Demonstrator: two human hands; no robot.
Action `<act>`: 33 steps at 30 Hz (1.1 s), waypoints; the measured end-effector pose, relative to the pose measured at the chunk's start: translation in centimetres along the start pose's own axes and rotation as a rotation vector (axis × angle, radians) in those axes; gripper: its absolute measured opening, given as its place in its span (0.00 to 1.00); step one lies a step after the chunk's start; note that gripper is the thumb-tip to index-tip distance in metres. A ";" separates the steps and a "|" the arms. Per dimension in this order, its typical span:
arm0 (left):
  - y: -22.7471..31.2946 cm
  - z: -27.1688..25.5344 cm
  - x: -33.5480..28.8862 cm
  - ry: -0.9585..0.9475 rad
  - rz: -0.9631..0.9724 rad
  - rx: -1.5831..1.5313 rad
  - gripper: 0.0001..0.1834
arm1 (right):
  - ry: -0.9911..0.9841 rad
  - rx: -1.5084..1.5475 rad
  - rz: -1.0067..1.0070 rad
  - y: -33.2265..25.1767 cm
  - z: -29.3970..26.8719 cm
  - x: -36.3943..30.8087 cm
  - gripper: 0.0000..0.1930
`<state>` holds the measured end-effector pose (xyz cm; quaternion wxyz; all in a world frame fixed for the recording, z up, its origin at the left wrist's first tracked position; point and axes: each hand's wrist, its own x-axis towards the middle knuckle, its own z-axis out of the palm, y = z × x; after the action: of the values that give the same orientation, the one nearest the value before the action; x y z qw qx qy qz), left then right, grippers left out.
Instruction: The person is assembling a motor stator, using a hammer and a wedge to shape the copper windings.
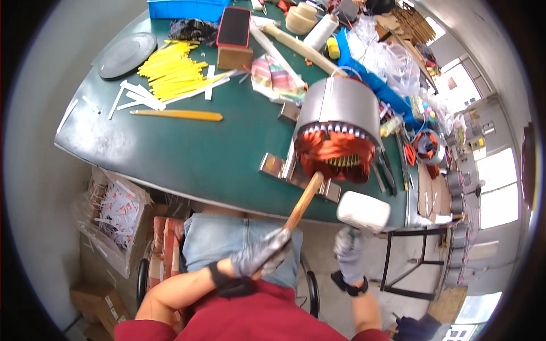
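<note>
A silver motor stator (pixel 341 105) lies on its side on a metal stand (pixel 271 165) near the table's front edge. Its open end faces me, showing reddish-orange wire windings (pixel 327 146) with white slot ends around the upper rim. My left hand (pixel 263 253), in a grey glove, is closed around a wooden stick (pixel 304 202) whose far tip meets the lower part of the windings. My gloved right hand (pixel 348 248) is closed on a mallet, its white block head (pixel 364 211) just right of the stick and apart from it. The mallet's handle is mostly hidden.
Yellow strips (pixel 173 71) and a grey round plate (pixel 128 55) lie on the green table (pixel 170 150) at the left. A phone (pixel 234 27) rests on a small box at the back. Pliers (pixel 388 173) and a second stator (pixel 427 146) are at the right.
</note>
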<state>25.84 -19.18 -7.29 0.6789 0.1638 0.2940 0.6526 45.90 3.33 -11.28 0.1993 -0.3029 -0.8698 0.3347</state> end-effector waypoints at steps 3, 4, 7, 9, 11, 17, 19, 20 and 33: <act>2.0 1.3 -2.5 0.393 0.180 0.853 0.16 | 0.172 0.638 0.142 -10.7 -1.8 2.8 0.17; 3.3 1.0 -2.5 0.378 0.297 1.098 0.16 | 0.210 0.616 0.152 -10.9 -1.4 4.2 0.18; 11.4 4.7 1.7 0.610 0.828 1.731 0.36 | 0.189 0.272 -0.057 -3.6 0.3 7.9 0.28; 14.3 6.0 5.9 0.818 0.826 2.025 0.30 | 0.239 0.674 0.258 -10.7 3.1 10.3 0.33; 15.0 6.4 10.0 0.875 0.855 1.984 0.29 | 0.260 0.765 0.167 -11.0 4.1 12.6 0.37; 14.4 5.7 8.7 0.885 0.652 1.853 0.30 | 0.494 0.607 -0.112 -12.0 3.4 13.5 0.37; 13.3 4.1 8.6 0.930 0.760 1.527 0.36 | 0.468 0.292 -0.209 -11.4 1.1 13.5 0.31; 12.0 1.6 9.4 0.973 0.994 1.396 0.39 | 0.475 0.420 -0.325 -13.6 0.5 13.6 0.28; -4.8 1.2 1.7 0.321 0.580 0.629 0.11 | 0.062 -0.358 -0.276 -2.5 -7.0 1.6 0.22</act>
<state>30.31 -17.74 -9.60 0.3312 0.3343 0.5212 0.7120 47.61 6.11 -4.39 0.2126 -0.2218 -0.9420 0.1353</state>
